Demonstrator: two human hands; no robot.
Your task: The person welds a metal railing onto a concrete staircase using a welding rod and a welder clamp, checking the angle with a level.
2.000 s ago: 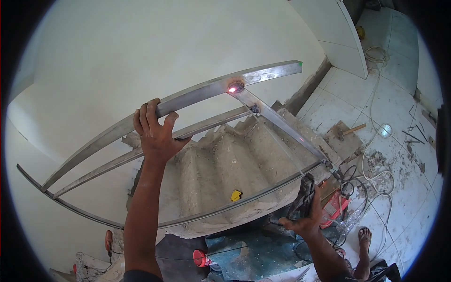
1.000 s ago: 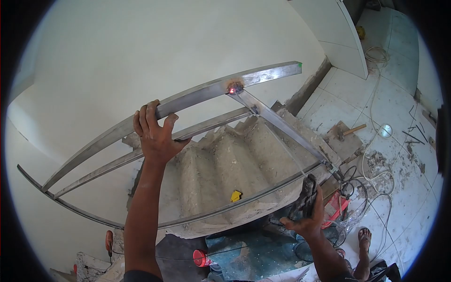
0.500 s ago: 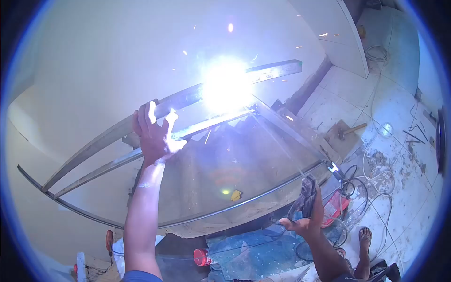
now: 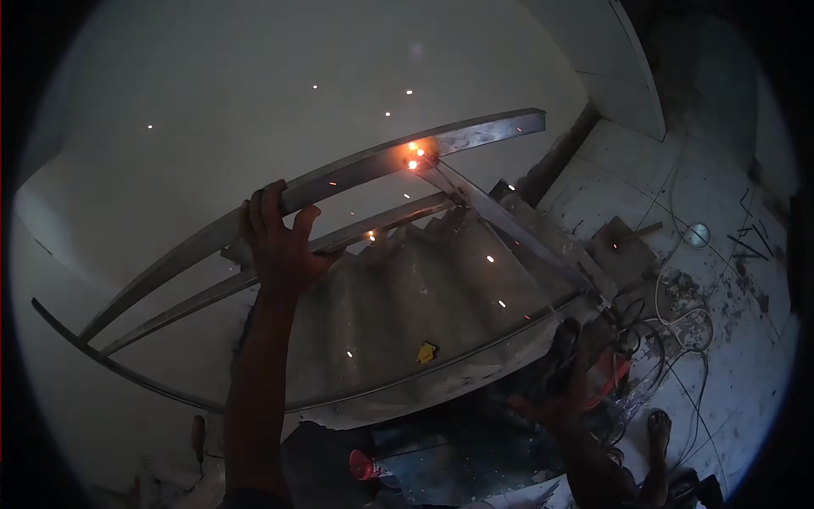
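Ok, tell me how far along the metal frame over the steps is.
Looks done: the lower rail meets the slanted bar at a dark joint without glow. In hand: the left hand holds the top rail, whose joint with that bar glows amid sparks; the right hand holds a dark tool. Left, probably: finishing the glowing joint. The other joints I can't judge.

The left hand and right hand are bare, and a plain dark sleeve covers the left arm above its bare forearm, further detail lost in shadow.
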